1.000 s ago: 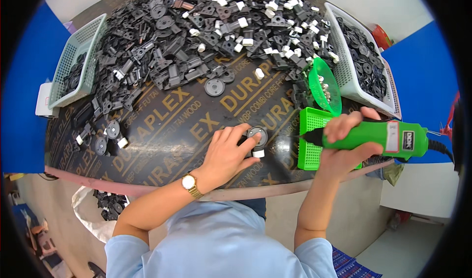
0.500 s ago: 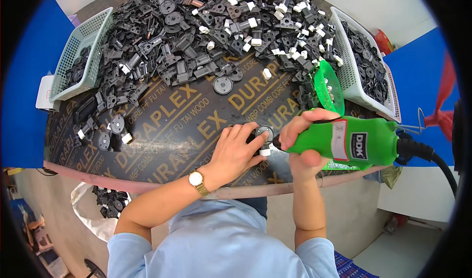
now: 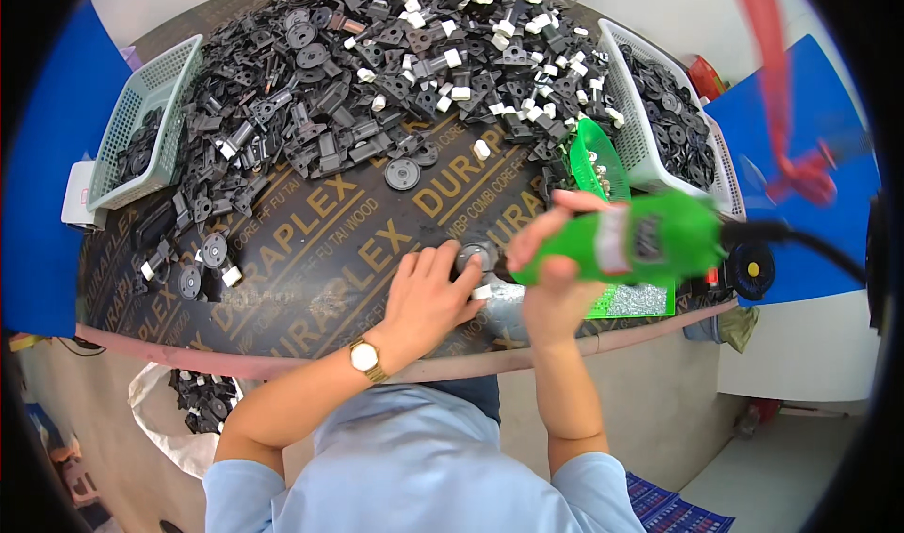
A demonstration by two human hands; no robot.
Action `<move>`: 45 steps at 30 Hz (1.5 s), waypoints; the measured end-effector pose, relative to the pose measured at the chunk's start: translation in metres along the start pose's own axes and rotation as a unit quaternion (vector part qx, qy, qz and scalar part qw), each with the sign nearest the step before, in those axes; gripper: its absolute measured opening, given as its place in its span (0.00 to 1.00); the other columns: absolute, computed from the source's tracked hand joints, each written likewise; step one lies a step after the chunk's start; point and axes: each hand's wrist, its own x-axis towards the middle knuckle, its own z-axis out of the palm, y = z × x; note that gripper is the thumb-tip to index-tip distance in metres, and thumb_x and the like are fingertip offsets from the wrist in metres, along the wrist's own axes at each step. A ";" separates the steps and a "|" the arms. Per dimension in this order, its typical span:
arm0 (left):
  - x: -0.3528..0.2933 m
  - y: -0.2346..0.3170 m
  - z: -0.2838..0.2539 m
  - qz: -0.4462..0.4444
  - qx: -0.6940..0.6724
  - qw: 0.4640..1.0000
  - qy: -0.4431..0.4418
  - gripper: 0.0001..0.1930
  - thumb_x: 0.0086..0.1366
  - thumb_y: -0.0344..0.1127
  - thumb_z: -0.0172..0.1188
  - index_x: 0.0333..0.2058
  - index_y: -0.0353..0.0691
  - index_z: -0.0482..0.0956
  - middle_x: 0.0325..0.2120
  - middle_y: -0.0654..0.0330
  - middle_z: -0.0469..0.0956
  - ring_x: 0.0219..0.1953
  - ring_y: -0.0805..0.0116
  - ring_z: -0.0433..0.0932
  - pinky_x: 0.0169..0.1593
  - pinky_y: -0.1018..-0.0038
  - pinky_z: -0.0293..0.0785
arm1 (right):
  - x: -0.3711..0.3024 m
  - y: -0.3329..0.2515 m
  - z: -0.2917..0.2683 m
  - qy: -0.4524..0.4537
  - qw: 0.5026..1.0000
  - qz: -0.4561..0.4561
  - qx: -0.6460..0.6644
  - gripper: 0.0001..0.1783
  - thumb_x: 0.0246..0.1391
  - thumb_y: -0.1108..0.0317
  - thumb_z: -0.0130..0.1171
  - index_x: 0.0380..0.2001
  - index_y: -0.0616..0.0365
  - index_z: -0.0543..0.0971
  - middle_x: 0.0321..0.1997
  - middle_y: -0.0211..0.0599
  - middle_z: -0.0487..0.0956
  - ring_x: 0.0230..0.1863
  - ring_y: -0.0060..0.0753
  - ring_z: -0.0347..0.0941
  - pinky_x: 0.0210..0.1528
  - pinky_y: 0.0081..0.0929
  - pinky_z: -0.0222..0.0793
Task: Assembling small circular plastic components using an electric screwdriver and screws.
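Observation:
My left hand (image 3: 428, 296) is closed on a small black wheel part (image 3: 476, 253) with a white end piece, holding it against the table. In my right hand (image 3: 551, 283) is a green electric screwdriver (image 3: 670, 239), gripped round its front end and blurred by motion. It lies nearly level, with its nose pointing left at the wheel part. Whether the bit touches the part is hidden by my fingers and the blur. Partly behind the screwdriver is a green tray (image 3: 640, 300) of small silvery pieces.
A large heap of black parts (image 3: 330, 100), many with white ends, covers the far table. Baskets of black parts stand left (image 3: 179, 109) and right (image 3: 640, 147). A green scoop-shaped dish (image 3: 589, 147) leans beside the right basket. A black cable (image 3: 800, 236) trails from the screwdriver.
The whole view has shifted slightly left. The screwdriver has moved a little away from me, and more of the green tray shows. A red strap at the right has swung. My left hand keeps the part.

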 end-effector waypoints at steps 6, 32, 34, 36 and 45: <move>-0.047 -0.030 -0.112 -0.200 -0.248 0.933 -0.167 0.22 0.46 0.41 0.67 0.39 0.36 0.76 0.34 0.53 0.75 0.35 0.61 0.75 0.38 0.70 0.71 | 0.036 -0.001 -0.097 0.094 0.986 -0.076 -0.114 0.34 0.54 0.41 0.51 0.45 0.64 0.64 0.18 0.30 0.66 0.17 0.21 0.63 0.19 0.19 0.60; -0.195 -0.096 -0.170 -0.414 0.167 0.881 0.158 0.13 0.56 0.23 0.53 0.42 0.34 0.71 0.37 0.52 0.76 0.40 0.58 0.75 0.43 0.67 0.69 | 0.043 0.031 -0.133 0.095 0.979 -0.069 -0.166 0.31 0.55 0.47 0.55 0.45 0.66 0.65 0.21 0.32 0.67 0.20 0.22 0.63 0.23 0.19 0.60; -0.148 -0.083 -0.154 -0.276 0.187 0.934 0.127 0.24 0.57 0.25 0.54 0.54 0.34 0.66 0.54 0.49 0.66 0.57 0.51 0.63 0.59 0.64 0.57 | 0.042 0.021 -0.129 0.114 0.977 -0.077 -0.162 0.32 0.55 0.45 0.54 0.45 0.66 0.64 0.21 0.32 0.67 0.20 0.22 0.63 0.23 0.19 0.60; -0.125 -0.086 -0.141 -0.241 0.251 0.937 0.028 0.30 0.62 0.40 0.53 0.61 0.39 0.58 0.63 0.53 0.55 0.65 0.53 0.51 0.64 0.59 0.45 | 0.043 0.007 -0.128 0.146 0.976 -0.085 -0.138 0.35 0.54 0.40 0.51 0.46 0.65 0.63 0.20 0.31 0.66 0.20 0.22 0.62 0.23 0.20 0.60; -0.128 -0.103 -0.126 -0.270 0.275 0.922 -0.046 0.27 0.65 0.39 0.50 0.62 0.41 0.58 0.63 0.59 0.56 0.66 0.58 0.51 0.64 0.58 0.44 | 0.030 -0.025 -0.116 0.150 0.984 -0.063 -0.075 0.39 0.51 0.32 0.47 0.46 0.61 0.64 0.20 0.29 0.64 0.18 0.21 0.59 0.23 0.21 0.57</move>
